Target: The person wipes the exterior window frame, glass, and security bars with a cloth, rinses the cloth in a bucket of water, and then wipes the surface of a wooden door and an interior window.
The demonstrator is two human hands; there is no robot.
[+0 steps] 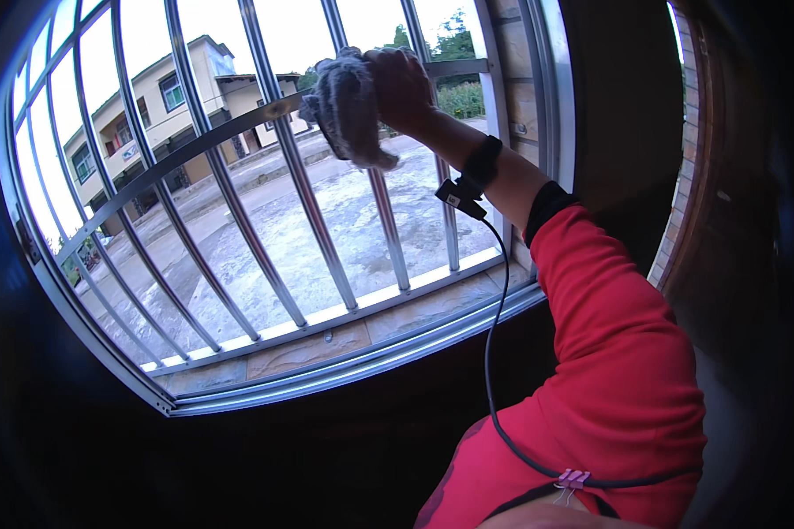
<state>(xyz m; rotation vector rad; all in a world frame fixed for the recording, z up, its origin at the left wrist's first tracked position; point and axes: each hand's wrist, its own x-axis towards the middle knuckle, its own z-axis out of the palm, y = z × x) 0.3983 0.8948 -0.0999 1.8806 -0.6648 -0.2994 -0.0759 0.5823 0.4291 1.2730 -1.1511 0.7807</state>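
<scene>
Grey cloth (348, 106) is bunched in the right hand (401, 84) — fingers clenched around it — and pressed against the crossbar (194, 145) of the steel window bars (291, 167). The wiping step looks under way; continuing likely calls for sliding along the rail. The left hand is out of view.

A dwelling's barred window (265, 220), tiled sill (326, 344), paved courtyard (326, 220) and neighbouring house (163, 97) seen outside
</scene>
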